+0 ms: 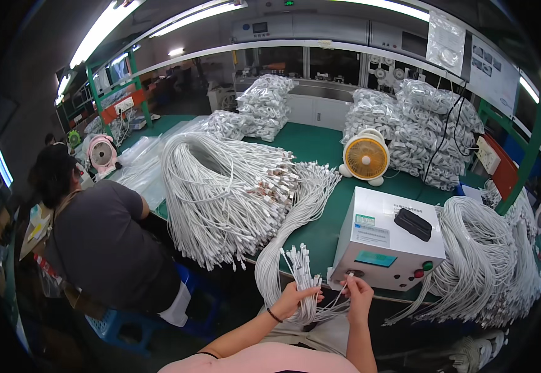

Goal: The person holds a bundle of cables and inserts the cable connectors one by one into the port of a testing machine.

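From my remote seat: L grip (292, 299) is closed round a bunch of white cables (304, 270); R grip (359, 294) pinches one cable end (349, 276) at the socket (356, 273) of the white box (385, 230). Prob 1 cable in progress, rest of bunch left. Beyond, a big cable heap (233, 211) lies on the table (326, 230); bagged cables (267, 105) farther back look done, tho can't confirm.

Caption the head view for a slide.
Left grip holds a white cable bundle; right grip holds a cable end at the front of a white machine.
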`<state>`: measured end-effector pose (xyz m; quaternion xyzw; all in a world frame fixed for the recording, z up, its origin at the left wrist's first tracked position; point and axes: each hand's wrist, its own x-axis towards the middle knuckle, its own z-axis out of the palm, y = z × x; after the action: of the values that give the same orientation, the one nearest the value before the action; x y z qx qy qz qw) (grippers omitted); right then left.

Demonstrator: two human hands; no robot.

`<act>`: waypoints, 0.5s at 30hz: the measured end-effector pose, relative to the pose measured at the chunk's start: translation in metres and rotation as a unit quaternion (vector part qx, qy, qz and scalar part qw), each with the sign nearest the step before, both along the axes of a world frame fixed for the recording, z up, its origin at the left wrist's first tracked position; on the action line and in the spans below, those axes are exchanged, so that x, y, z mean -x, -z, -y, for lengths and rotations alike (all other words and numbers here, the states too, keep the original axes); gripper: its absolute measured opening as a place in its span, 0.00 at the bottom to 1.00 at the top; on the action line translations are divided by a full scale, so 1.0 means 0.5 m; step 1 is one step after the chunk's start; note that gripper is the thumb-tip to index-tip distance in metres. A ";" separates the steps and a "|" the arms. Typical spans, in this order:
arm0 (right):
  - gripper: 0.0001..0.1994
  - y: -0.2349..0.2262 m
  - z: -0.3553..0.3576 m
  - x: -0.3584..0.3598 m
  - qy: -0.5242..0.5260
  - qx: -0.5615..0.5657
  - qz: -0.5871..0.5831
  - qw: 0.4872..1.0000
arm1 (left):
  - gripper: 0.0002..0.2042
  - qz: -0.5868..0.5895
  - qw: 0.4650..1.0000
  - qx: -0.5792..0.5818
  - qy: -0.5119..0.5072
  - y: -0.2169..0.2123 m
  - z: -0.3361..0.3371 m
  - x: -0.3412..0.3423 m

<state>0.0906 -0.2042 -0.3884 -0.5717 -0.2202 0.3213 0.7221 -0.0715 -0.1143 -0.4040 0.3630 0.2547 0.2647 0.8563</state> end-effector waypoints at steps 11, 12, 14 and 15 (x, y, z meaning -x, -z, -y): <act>0.11 0.010 0.015 -0.019 -0.032 0.045 -0.070 0.996 | 0.11 -0.003 1.000 -0.002 -0.001 0.012 -0.003 0.002; 0.11 0.009 0.014 -0.020 -0.037 0.040 -0.084 0.995 | 0.11 -0.005 1.000 -0.005 -0.005 0.011 -0.005 0.002; 0.11 0.005 0.018 -0.016 -0.040 0.048 -0.075 0.995 | 0.11 -0.002 1.000 -0.003 -0.006 0.011 -0.001 -0.001; 0.11 0.004 0.021 -0.012 -0.042 0.054 -0.068 0.995 | 0.11 -0.001 1.000 -0.002 -0.005 0.011 0.002 -0.002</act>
<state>0.0965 -0.2148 -0.3902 -0.5768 -0.1767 0.4010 0.6893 -0.0704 -0.1151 -0.4094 0.3635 0.2566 0.2695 0.8541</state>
